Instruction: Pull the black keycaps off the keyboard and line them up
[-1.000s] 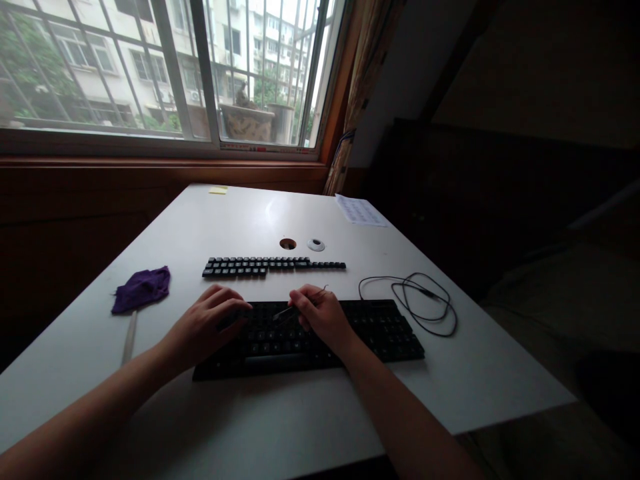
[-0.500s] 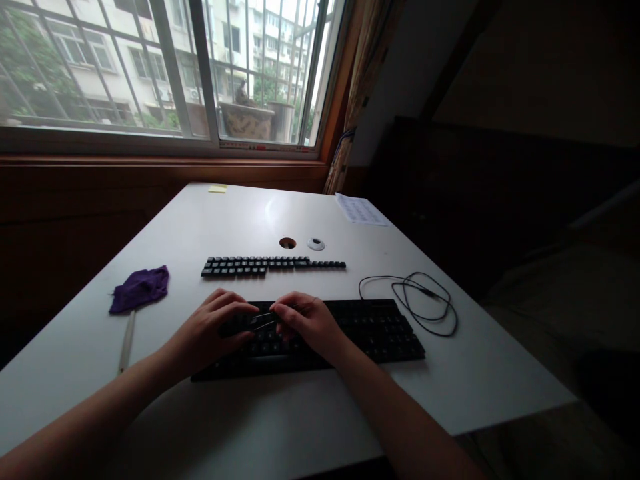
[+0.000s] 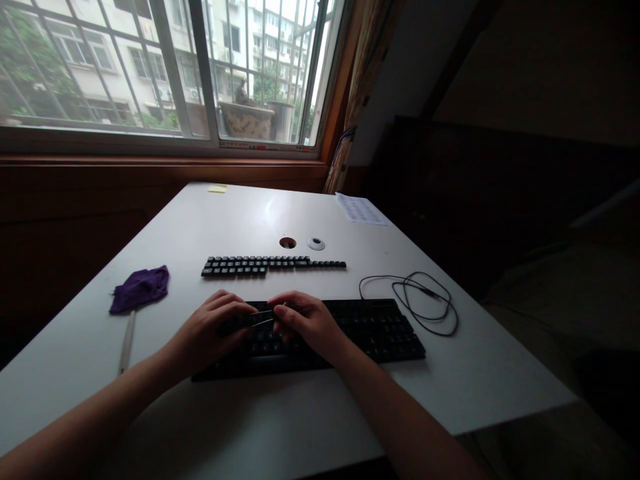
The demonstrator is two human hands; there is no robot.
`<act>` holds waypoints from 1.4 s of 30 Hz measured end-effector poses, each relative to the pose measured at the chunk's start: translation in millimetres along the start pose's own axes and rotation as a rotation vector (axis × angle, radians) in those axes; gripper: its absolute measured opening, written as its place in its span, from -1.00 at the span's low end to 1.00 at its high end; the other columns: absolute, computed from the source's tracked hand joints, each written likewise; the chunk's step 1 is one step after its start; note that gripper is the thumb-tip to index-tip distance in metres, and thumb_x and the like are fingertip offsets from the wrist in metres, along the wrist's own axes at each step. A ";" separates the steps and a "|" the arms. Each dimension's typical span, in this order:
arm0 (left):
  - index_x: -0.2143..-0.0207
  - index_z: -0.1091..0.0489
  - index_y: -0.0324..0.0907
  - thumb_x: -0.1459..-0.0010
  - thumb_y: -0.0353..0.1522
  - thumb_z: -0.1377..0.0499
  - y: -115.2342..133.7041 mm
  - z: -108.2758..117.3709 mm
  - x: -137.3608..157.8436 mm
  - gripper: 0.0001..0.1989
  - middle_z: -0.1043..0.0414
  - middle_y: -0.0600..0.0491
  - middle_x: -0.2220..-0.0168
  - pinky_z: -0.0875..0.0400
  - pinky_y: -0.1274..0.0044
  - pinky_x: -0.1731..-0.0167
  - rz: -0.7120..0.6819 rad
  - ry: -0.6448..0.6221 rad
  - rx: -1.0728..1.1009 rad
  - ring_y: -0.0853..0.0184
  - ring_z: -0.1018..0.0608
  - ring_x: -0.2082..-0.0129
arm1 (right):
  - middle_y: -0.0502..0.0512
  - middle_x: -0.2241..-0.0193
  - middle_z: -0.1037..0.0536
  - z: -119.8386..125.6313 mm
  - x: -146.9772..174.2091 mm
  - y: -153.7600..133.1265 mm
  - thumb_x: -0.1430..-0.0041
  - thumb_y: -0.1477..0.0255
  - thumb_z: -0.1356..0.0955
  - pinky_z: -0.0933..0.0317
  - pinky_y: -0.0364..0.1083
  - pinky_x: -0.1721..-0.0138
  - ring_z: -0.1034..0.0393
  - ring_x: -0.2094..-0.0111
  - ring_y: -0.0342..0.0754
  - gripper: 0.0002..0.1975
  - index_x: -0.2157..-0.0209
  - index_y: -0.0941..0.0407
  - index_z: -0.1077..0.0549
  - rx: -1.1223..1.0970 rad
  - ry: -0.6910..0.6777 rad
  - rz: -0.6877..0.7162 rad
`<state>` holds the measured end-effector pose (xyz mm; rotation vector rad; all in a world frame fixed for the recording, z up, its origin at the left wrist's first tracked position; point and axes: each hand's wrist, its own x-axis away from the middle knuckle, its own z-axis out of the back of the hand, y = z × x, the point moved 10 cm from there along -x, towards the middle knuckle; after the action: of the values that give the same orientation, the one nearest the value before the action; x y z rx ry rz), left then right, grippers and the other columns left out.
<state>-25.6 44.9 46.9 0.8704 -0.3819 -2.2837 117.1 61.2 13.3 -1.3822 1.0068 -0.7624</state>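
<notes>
Over the left half of a black keyboard (image 3: pixel 370 333), both my hands meet. My right hand (image 3: pixel 305 317) is closed on a thin two-pronged metal tool (image 3: pixel 263 322), perhaps a wire keycap puller or tweezers. Its prongs point left and spread slightly. At their ends my left hand (image 3: pixel 215 327) is curled, thumb and index finger on either side; whatever lies between those fingertips is too dark to make out. Beyond the keyboard lie loose black keycaps (image 3: pixel 240 267), set out in rows. Part of the keyboard is hidden under my hands.
A purple cloth (image 3: pixel 140 289) lies at the left with a pale stick-like handle (image 3: pixel 127 343) below it. To the right is a coiled black cable (image 3: pixel 400 283). Farther back are a desk hole (image 3: pixel 287 243), its round white cover (image 3: pixel 316 244), a printed sheet (image 3: pixel 363 210) and a yellow note (image 3: pixel 217 189).
The tool's prongs have risen a little and shifted slightly left between my hands. My right index finger has lifted a bit. Keyboard and keycap rows stay put.
</notes>
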 end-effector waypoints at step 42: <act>0.15 -0.33 -0.16 -0.17 -0.26 -0.26 -44.5 3.6 10.5 -0.75 -0.58 -0.06 0.16 -0.53 0.35 0.13 0.396 0.084 0.469 0.19 -0.62 0.16 | 0.08 0.29 -0.36 18.3 17.0 -55.3 -0.41 0.32 -0.16 -0.20 -0.01 0.08 -0.30 0.17 -0.05 -0.66 0.36 0.08 -0.46 0.612 0.279 0.427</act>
<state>-55.1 71.0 23.5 1.0062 -0.9845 -1.8103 147.5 49.3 64.4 -0.5208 1.1122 -0.8548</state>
